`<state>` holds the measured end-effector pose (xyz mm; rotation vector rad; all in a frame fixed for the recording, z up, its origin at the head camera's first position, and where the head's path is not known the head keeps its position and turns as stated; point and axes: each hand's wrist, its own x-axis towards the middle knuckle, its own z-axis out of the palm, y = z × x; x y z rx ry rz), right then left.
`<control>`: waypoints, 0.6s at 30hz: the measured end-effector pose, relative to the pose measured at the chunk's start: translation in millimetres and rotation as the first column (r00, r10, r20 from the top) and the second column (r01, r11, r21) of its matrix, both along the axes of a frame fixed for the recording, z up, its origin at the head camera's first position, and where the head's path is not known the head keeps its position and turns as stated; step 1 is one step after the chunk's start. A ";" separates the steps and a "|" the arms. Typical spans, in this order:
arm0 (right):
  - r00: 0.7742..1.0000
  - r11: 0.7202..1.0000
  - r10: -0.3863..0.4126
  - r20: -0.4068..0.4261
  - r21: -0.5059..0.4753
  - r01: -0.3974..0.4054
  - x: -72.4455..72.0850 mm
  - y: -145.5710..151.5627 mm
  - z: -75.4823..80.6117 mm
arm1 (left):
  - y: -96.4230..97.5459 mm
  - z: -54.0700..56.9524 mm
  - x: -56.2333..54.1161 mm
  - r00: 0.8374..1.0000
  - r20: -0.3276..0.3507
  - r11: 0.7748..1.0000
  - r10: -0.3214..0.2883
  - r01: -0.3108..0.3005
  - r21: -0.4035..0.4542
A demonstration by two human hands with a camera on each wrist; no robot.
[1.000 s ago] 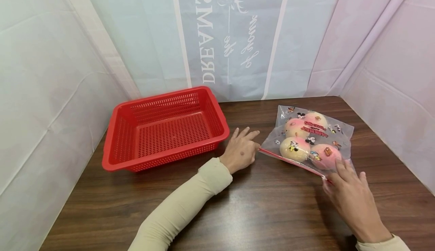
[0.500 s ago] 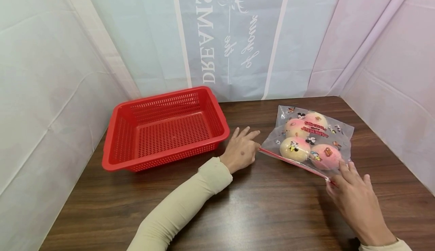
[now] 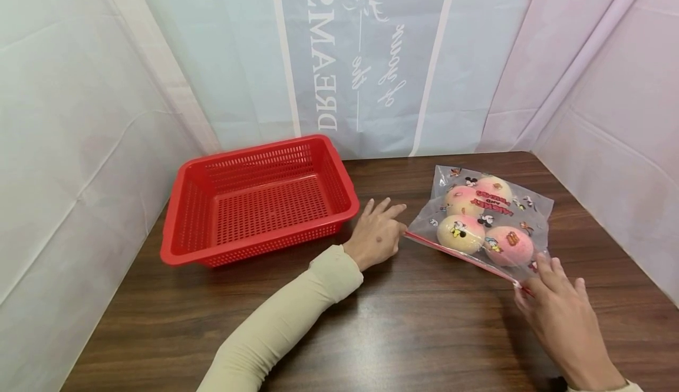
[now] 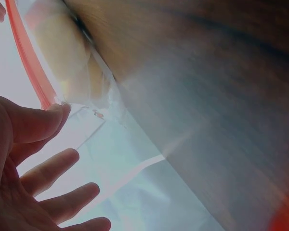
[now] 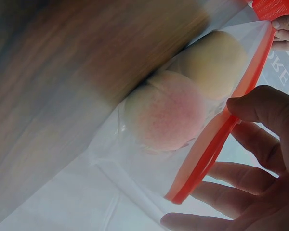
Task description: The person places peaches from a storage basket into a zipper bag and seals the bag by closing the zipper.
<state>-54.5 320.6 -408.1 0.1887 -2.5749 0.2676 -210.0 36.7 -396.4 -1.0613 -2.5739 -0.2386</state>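
Observation:
A clear plastic zip bag (image 3: 534, 215) printed with cartoon figures lies at the right of the table, several pink-and-yellow peaches (image 3: 460, 234) inside it. Its red zip strip (image 3: 460, 255) runs along the near edge. At the strip's left end, my left hand (image 3: 375, 236) pinches the corner between thumb and index finger, its other fingers spread, as the left wrist view shows. My right hand (image 3: 564, 315) pinches the strip near its right end, beside a small white piece (image 3: 517, 285). In the right wrist view, a pink peach (image 5: 166, 110) sits close to the right hand (image 5: 260, 163).
A red perforated plastic basket (image 3: 260, 246) stands on the left of the brown wooden table (image 3: 382, 333), just beyond the left hand, with nothing seen inside. Printed cloth (image 3: 371, 103) hangs behind the table, and pale cloth walls rise at both sides.
My right hand has slid a little to the right and nearer along the zip strip, the white piece moving with it. My left hand keeps its place at the corner.

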 end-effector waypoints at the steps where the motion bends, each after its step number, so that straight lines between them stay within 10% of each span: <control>1: 1.000 1.000 -0.002 0.001 0.000 0.002 0.8 0.4 0.0 | 0.2 0.3 0.0 1.000 -0.004 1.000 0.000 0.000 0.001; 18: 0.999 1.000 -0.013 -0.031 0.008 0.013 4.2 8.2 -1.5 | 0.9 0.1 -1.7 1.000 0.001 1.000 -0.004 0.004 -0.013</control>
